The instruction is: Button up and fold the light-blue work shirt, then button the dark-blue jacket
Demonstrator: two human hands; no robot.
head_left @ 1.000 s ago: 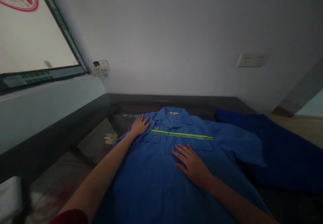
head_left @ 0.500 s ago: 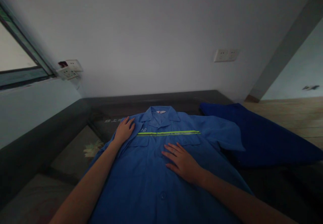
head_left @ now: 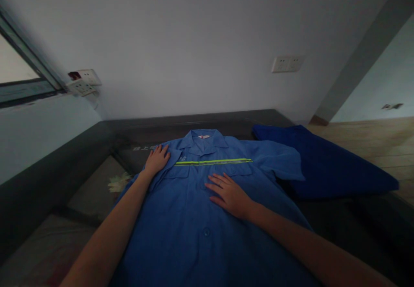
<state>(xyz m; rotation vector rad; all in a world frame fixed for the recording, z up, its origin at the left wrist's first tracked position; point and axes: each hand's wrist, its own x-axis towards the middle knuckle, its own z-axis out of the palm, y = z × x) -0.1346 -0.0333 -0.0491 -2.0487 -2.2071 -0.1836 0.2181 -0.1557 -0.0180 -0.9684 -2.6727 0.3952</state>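
A blue short-sleeved work shirt [head_left: 190, 205] lies front side up, its collar pointing to the wall and a yellow-green stripe across the chest. My left hand [head_left: 157, 159] rests flat on the shirt's left shoulder area, where the cloth is folded over toward the middle. On the chest, just below the stripe near the button line, lies my right hand [head_left: 229, 195] with its fingers spread. The sleeve on the right side stretches outward. Most of the left sleeve is out of sight, folded or under my left arm.
Under the shirt is a dark surface [head_left: 142, 138] with raised edges and printed white characters. A folded dark blue cloth [head_left: 330, 162] lies at the right. Sockets [head_left: 287, 63] sit on the wall behind, with more sockets [head_left: 82, 83] by the window at left.
The camera view has shifted slightly, so everything appears a little higher in the picture. Both hands stay in the same places on the shirt.
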